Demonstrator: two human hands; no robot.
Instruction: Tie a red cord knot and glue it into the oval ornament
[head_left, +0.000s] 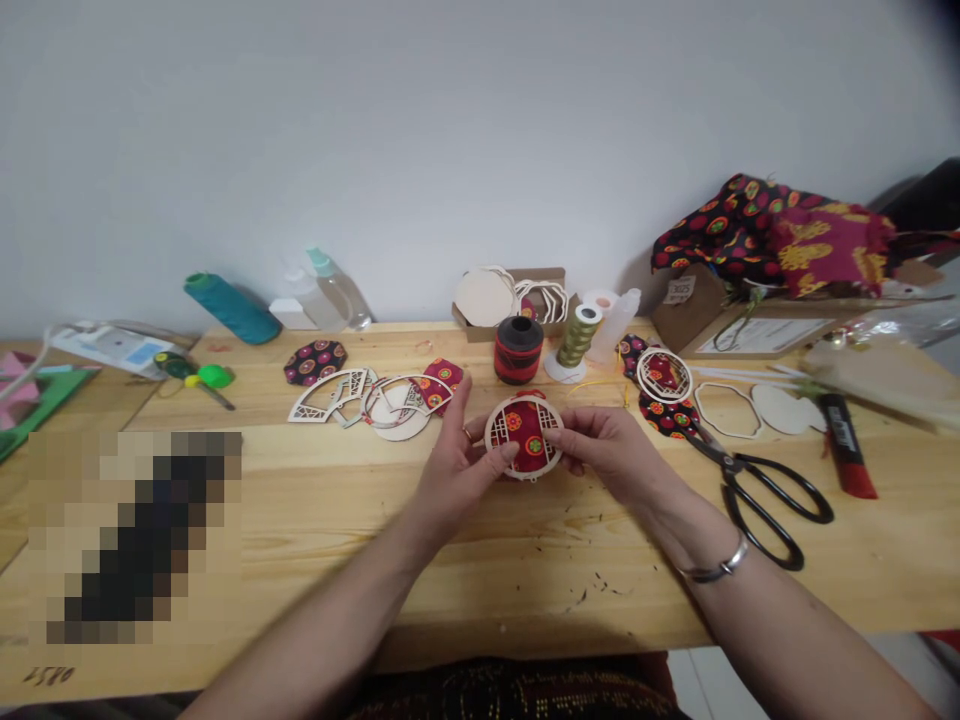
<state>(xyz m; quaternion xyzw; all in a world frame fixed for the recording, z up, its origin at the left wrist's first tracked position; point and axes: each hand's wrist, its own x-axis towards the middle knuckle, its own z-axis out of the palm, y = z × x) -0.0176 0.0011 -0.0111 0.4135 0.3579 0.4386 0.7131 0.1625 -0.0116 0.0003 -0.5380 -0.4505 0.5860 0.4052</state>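
Between my two hands is a round wooden lattice frame (523, 473) with red patterned fabric (531, 430) showing through its middle. My left hand (459, 458) grips its left edge, thumb lying across the front and index finger pointing up. At the right edge, my right hand (598, 445) pinches the frame between thumb and fingers. The fingers behind the frame are partly hidden. Just beyond it stands a red and black thread spool (518, 352). Black-handled scissors (739, 465) lie to the right of my right hand.
Wooden cutouts (405, 412) and a dark fabric octagon (316, 362) lie left. A green thread spool (579, 340) and a box of wooden shapes (487, 298) stand behind. At right are a glue tube (847, 445), another round frame (664, 376) and a cardboard box (697, 300) topped with patterned cloth (739, 222).
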